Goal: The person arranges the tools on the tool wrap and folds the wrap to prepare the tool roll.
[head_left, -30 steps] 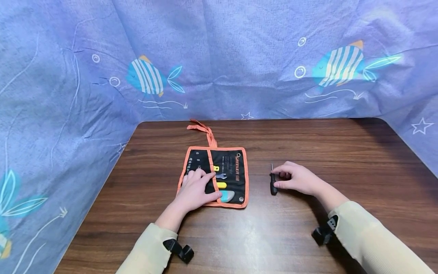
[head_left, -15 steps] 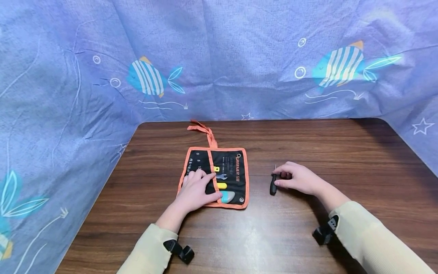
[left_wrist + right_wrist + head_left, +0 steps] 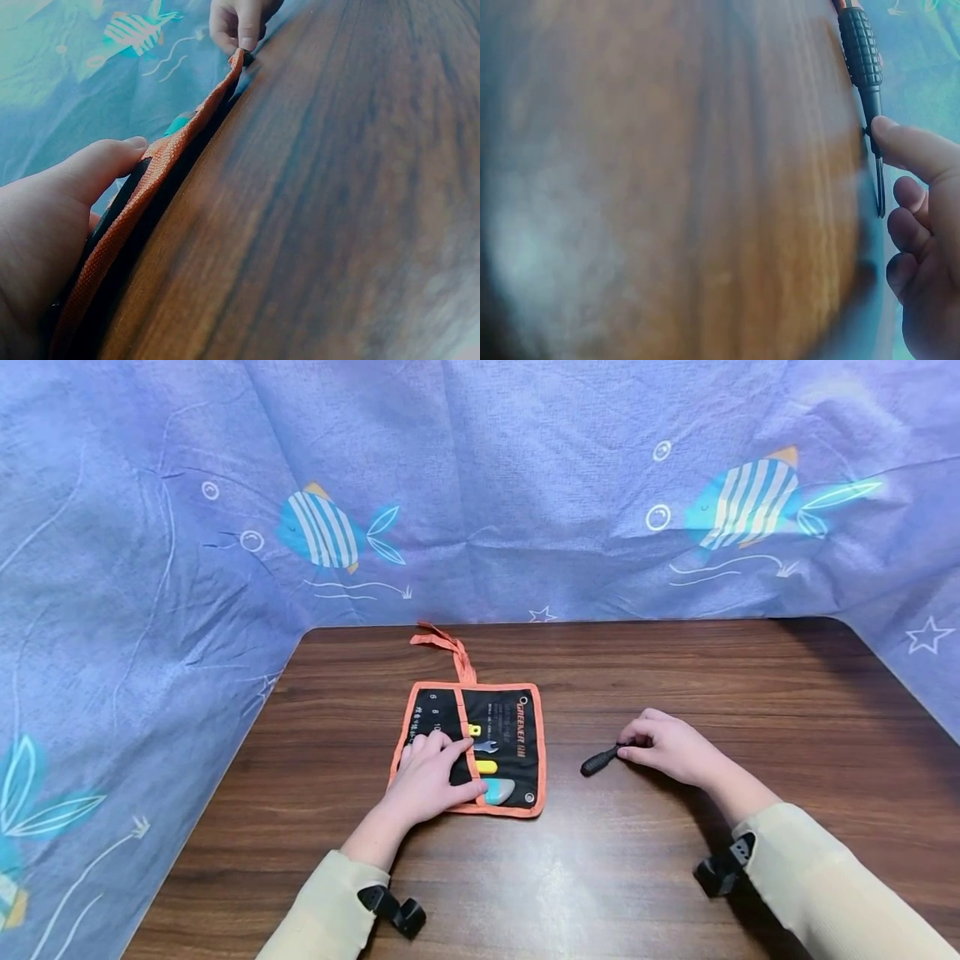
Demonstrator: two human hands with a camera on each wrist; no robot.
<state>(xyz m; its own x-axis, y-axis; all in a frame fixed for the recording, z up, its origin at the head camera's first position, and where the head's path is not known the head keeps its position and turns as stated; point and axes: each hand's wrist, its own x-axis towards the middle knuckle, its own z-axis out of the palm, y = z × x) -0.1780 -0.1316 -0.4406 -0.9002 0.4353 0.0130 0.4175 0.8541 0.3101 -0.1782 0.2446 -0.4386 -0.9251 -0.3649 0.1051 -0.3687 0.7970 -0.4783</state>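
Note:
My left hand rests, fingers spread, on the pocket side of a black tool pouch with orange trim. Several tools poke out of its pockets: a wrench, a yellow handle, a small yellow end and a teal-and-grey rounded end. To the right of the pouch, my right hand pinches a black screwdriver where handle meets shaft. Its ribbed handle points left toward the pouch. In the right wrist view the metal shaft runs back beside my curled fingers.
The pouch and both hands are on a brown wooden table. Orange tie straps trail from the pouch's far edge. A blue fish-patterned cloth hangs behind and at the sides.
The screwdriver has swung from pointing away from me to lying nearly sideways, its handle now toward the pouch. My right hand has shifted slightly right. The left hand and pouch have stayed put.

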